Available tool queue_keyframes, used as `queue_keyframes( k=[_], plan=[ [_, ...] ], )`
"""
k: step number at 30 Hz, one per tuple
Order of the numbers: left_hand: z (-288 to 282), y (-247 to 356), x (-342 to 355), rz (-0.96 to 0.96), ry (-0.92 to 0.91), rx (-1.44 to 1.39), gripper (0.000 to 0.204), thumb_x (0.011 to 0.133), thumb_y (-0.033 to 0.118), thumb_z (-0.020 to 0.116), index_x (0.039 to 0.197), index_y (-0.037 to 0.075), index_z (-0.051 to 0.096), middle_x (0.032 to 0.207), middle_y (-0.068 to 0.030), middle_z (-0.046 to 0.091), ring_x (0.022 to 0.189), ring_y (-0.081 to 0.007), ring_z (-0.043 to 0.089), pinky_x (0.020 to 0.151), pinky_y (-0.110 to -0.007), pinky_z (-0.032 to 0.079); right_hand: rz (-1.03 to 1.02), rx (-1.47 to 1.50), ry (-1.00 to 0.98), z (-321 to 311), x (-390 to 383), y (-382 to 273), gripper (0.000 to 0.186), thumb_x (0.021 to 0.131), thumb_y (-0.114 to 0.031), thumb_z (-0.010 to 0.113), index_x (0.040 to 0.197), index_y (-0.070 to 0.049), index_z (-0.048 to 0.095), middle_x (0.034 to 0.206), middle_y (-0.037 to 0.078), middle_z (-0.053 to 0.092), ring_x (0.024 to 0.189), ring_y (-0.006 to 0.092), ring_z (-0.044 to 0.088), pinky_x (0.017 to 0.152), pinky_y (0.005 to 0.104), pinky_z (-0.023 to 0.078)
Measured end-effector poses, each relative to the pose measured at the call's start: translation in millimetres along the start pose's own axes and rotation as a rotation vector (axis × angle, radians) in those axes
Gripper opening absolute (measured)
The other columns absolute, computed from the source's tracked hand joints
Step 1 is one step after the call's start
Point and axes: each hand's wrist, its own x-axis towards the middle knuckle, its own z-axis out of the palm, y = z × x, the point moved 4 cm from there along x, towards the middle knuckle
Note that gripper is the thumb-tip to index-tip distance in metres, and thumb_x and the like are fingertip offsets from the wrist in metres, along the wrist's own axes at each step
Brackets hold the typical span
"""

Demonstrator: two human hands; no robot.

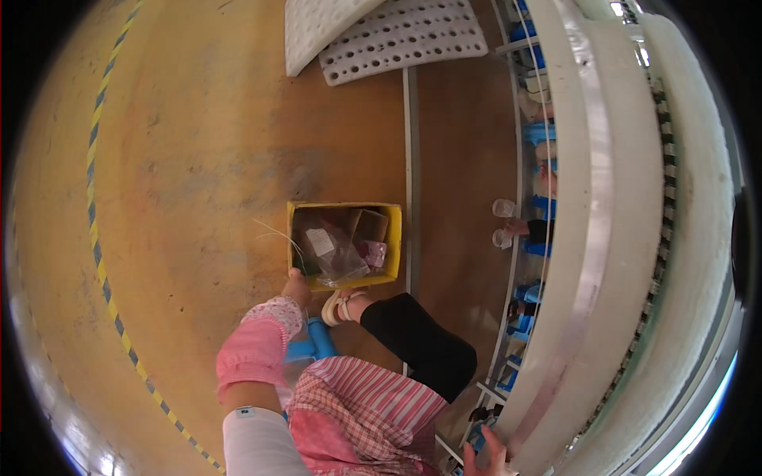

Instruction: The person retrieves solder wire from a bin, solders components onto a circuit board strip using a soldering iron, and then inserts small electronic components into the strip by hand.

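Note:
A yellow box [344,206] stands on the floor with clear plastic bags [341,258], a brown carton piece [371,226] and a pink packet [375,252] inside. At its near left corner, my left hand [297,290] is closed at the rim, fingers partly hidden behind the box wall. Thin pale strands [279,233] stick out over the box's left side, close to that hand. My right hand [487,458] is low in the view beside the white conveyor, its visible fingers apart and nothing seen between them.
A long white conveyor [587,238] runs along the right. Beyond its rail sit other people, one with a hand [517,228] near clear cups [502,238]. White perforated panels [405,40] lie at the far end. Blue stool parts [320,339] show beside my legs; striped tape [103,270] marks the floor.

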Motion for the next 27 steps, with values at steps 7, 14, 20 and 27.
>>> queue_keyframes(
  k=[7, 14, 20, 27],
  plan=[
    [5.7, -50.0, -83.9, -0.052, -0.214, -0.086, 0.027, 0.093, 0.025, 0.052, 0.104, 0.013, 0.073, 0.1, -0.0104, 0.07, 0.099, -0.0269, 0.063, 0.091, -0.048, 0.04, -0.072, -0.326, -0.215, 4.1, -14.1, 4.6, 0.041, 0.089, -0.007, 0.065, 0.127, 0.001, 0.052, 0.118, 0.013, 0.061, 0.113, 0.0261, 0.057, 0.101, 0.038, 0.042],
    [-25.2, -61.0, -38.9, -0.078, 0.516, -0.69, 0.026, 0.088, 0.019, 0.054, 0.11, 0.011, 0.066, 0.105, -0.0105, 0.066, 0.099, -0.027, 0.064, 0.084, -0.044, 0.047, 0.526, 0.81, -0.104, 18.0, -51.0, 37.3, 0.036, 0.089, -0.011, 0.068, 0.122, 0.0, 0.058, 0.113, 0.007, 0.063, 0.108, 0.0149, 0.06, 0.101, 0.0304, 0.04],
    [17.5, -50.0, -3.0, -0.344, 0.332, -0.883, 0.026, 0.091, 0.026, 0.053, 0.093, 0.004, 0.066, 0.092, -0.0172, 0.066, 0.086, -0.0347, 0.064, 0.077, -0.049, 0.05, 0.027, -0.088, 0.019, -17.0, -12.4, -8.8, 0.041, 0.076, -0.007, 0.08, 0.114, -0.004, 0.065, 0.095, 0.007, 0.072, 0.077, 0.022, 0.065, 0.097, 0.0377, 0.044],
    [26.9, -30.5, 57.1, -0.332, 0.252, -1.409, 0.031, 0.088, 0.024, 0.051, 0.1, 0.003, 0.07, 0.101, -0.0248, 0.067, 0.093, -0.0413, 0.066, 0.087, -0.049, 0.051, 0.134, -0.128, 0.12, -17.3, -7.5, -19.6, 0.034, 0.073, -0.005, 0.08, 0.105, -0.011, 0.07, 0.091, 0.004, 0.073, 0.076, 0.0297, 0.063, 0.11, 0.0505, 0.028]
  ],
)
